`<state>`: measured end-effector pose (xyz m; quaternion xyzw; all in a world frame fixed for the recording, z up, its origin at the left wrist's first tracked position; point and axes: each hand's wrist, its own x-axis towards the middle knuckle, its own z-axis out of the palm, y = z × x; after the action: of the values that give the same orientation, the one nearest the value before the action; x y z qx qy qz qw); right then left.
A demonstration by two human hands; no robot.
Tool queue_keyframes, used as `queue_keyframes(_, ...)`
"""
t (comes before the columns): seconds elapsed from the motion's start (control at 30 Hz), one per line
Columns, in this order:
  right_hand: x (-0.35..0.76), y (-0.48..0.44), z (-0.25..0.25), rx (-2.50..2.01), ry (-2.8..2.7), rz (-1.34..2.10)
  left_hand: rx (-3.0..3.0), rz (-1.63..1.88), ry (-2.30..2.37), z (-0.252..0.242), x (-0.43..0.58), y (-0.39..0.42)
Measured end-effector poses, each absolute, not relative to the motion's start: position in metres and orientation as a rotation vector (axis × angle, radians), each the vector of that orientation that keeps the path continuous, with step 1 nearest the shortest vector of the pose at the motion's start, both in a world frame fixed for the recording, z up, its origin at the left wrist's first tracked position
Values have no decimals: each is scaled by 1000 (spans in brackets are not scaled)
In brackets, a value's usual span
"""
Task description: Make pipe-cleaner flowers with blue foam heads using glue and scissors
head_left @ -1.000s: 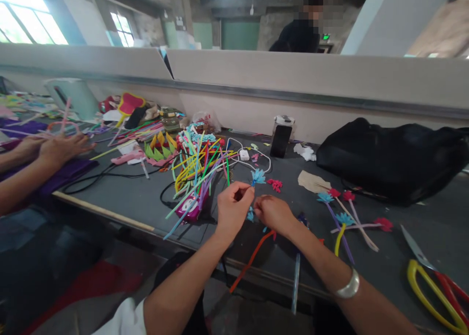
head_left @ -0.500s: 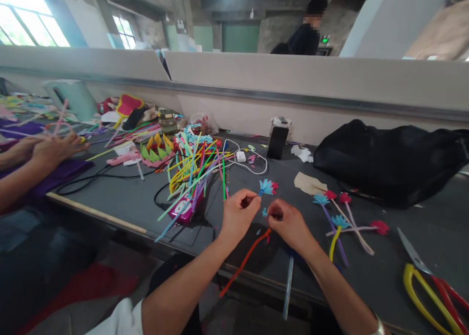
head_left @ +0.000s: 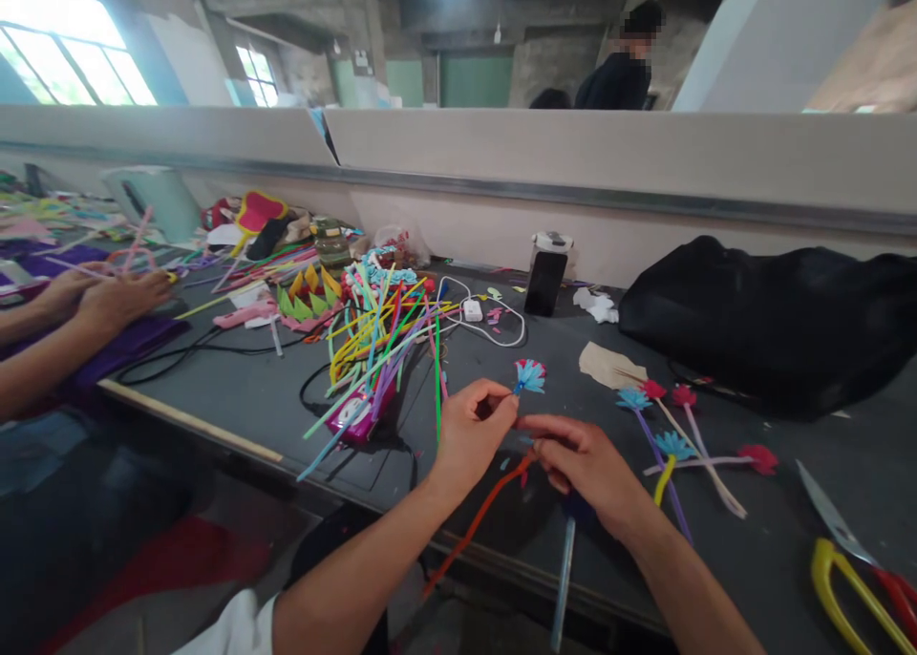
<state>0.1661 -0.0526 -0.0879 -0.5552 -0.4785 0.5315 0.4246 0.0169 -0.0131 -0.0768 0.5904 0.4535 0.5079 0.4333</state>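
Note:
My left hand (head_left: 477, 426) is closed, pinching the base of a blue and red flower (head_left: 530, 376) whose petals point up and away. Close beside it on the right, my right hand (head_left: 584, 459) has its index finger reaching toward the left fingertips. Thumb and other fingers are curled near a small blue scrap, and whether they grip it is unclear. An orange fuzzy stem (head_left: 479, 517) runs from beneath the right fingers past the table's front edge. Right of my hands lie finished-looking flowers, among them a blue one (head_left: 673, 445) and a red one (head_left: 757, 459).
Scissors (head_left: 835, 517) lie at the right, near a black bag (head_left: 766, 326). Colourful stems (head_left: 379, 349) are piled left of centre over a purple box (head_left: 362, 421). A dark phone (head_left: 545, 281) leans upright behind. Another person's hands (head_left: 125, 297) work at the far left.
The flower in my left hand has turned, with blue petals now in front of the red. My right hand has lowered slightly, its index finger extended toward my left. The view has shifted slightly.

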Motion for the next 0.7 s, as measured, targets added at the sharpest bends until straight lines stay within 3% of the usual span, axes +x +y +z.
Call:
queue_keyframes(0.17,146,-59,-85,-1107,-849,1469,1131,1236,1033,-76,21,-18)
queue_keyframes(0.3,134,-63,-88,-1048,-913,1398,945,1207,944,-78,27,-20)
queue_keyframes(0.57,160,-71,-70,-1357,-1241,758,1052,1232,1022,-76,23,-18)
queue_keyframes(0.7,166,-74,-65,-1347,-1278,605,1160,1232,1044,-78,23,-20)
